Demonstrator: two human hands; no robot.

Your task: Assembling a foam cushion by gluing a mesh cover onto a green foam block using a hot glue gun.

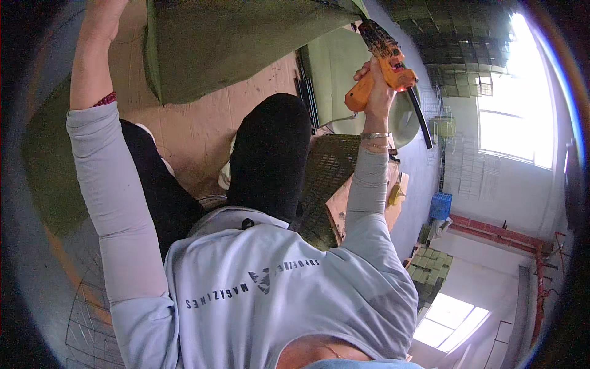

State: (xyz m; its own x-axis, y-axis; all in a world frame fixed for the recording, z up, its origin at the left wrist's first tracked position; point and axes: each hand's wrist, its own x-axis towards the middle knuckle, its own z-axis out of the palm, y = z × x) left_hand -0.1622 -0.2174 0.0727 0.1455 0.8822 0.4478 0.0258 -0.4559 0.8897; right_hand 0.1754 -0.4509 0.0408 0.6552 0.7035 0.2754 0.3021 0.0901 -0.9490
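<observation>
In my right hand [379,91] is an orange hot glue gun [361,93], my fingers wrapped round its handle. Its dark, crusted nozzle points up and to the left, at a corner of a dark green panel [221,52]. A black glue stick [421,120] sticks out of the gun's back end. My left hand [106,15] reaches up at the upper left, beside the panel's left side. The picture's edge cuts off its fingers, so their grip is hidden.
Brown cardboard [246,86] lies under the panel, by my knees. Thin black rods [305,98] and a dark perforated crate [332,163] are right of my knee. A blue crate [440,206] and stacked green pieces [429,270] stand farther right. Wire racks [92,320] are at lower left.
</observation>
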